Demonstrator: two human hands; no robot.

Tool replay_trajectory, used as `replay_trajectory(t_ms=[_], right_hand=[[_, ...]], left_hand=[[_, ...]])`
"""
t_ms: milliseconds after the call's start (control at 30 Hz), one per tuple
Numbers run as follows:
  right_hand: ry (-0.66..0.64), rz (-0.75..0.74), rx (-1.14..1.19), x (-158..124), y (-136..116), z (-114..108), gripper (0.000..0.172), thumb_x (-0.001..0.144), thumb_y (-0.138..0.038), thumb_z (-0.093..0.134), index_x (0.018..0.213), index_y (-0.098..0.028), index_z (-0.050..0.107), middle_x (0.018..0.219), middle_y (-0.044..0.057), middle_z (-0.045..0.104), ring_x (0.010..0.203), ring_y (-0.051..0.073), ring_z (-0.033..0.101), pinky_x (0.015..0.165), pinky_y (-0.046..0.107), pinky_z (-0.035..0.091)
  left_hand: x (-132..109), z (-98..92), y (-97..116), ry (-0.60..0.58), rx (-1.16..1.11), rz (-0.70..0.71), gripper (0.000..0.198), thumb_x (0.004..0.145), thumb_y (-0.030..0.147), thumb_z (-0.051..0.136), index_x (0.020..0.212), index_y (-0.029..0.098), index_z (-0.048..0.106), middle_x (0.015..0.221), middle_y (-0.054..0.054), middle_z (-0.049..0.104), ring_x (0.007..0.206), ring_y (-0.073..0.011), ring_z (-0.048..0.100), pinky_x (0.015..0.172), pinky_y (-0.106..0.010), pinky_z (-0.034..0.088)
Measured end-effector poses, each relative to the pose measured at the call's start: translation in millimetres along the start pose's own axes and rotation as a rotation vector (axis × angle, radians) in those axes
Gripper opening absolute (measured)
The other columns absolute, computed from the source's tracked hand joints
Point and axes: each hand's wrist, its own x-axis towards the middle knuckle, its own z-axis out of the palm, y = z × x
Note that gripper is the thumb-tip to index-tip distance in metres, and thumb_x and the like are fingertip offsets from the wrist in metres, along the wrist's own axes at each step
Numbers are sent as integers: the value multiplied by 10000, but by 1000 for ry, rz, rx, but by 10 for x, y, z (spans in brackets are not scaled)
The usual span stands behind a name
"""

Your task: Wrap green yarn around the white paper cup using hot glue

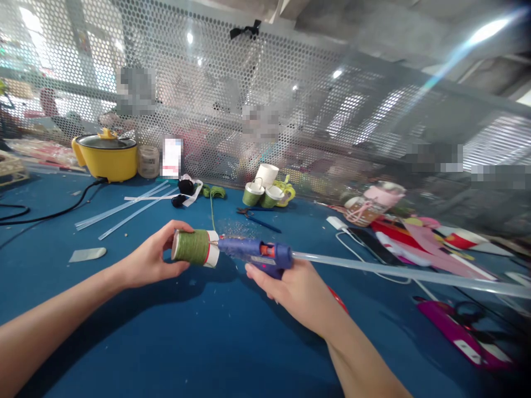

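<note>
My left hand (168, 251) grips a paper cup (191, 247) lying on its side, mostly wrapped in green yarn, with a white and red band bare at its right end. From the cup a strand of green yarn (213, 213) runs back to a small green bundle (216, 192). Wrapped round the handle of a blue hot glue gun (253, 251) is my right hand (294, 287). The gun's nozzle meets the cup near the edge of the yarn. A long clear glue stick (373, 268) sticks out of its back end. The trigger is hidden by my fingers.
Green-wrapped cups (253, 194) and pliers (259, 218) lie behind my hands. At the left are glue sticks (124, 209), a yellow electric pot (108, 160) and a glass jar (148, 161). Coloured felt sheets (418, 243), a phone (371, 246) and a purple power strip (460, 334) lie right.
</note>
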Motion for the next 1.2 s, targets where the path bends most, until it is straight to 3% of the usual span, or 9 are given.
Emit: replay_trajectory(t_ms=[200,500,700,933,1033,1200], right_hand=[[-25,-30,-20,-22,24,-5,198,791,-364,537,735,-193,620,470,-40,555,434,129,513,464,245,417],[-12,-64,-2,-33,11,-9,240,769,-363,570,587,-208,551,459,-39,535,412,108,452,418,236,369],[-29,62,249,26,38,-22,259,758,-431,574,680,-185,565,427,-50,484,375,107,457,413,245,392],[344,213,418,424,436,-32,374,694,-528,605,695,-156,572,636,44,613,553,128,552,519,254,436],[323,322,290,622,666,-5,387,783,-526,477,648,-170,543,633,49,611,491,108,530,478,246,428],[242,438,91,844,986,65,376,798,-441,495,511,-198,480,465,31,540,438,142,533,448,263,406]], left_hand=[[10,-22,-37,15,-115,-82,449,725,223,614,1091,207,355,890,-10,536,775,-159,555,689,-291,467],[19,-25,-29,28,-236,-134,450,735,299,629,1079,208,353,875,1,517,741,-154,550,648,-284,446],[10,-15,-28,18,-207,-141,449,732,302,629,1079,209,359,875,-7,538,745,-164,565,657,-296,452],[12,-2,-34,-18,-243,-172,527,738,284,628,1173,196,344,879,-30,589,739,-172,576,641,-288,444],[17,-1,-55,-18,-282,-182,560,748,295,628,1219,204,338,868,-23,599,721,-161,570,623,-271,435],[21,-2,-85,-12,-316,-173,558,749,289,637,1221,213,348,893,-22,603,744,-157,568,645,-268,430]])
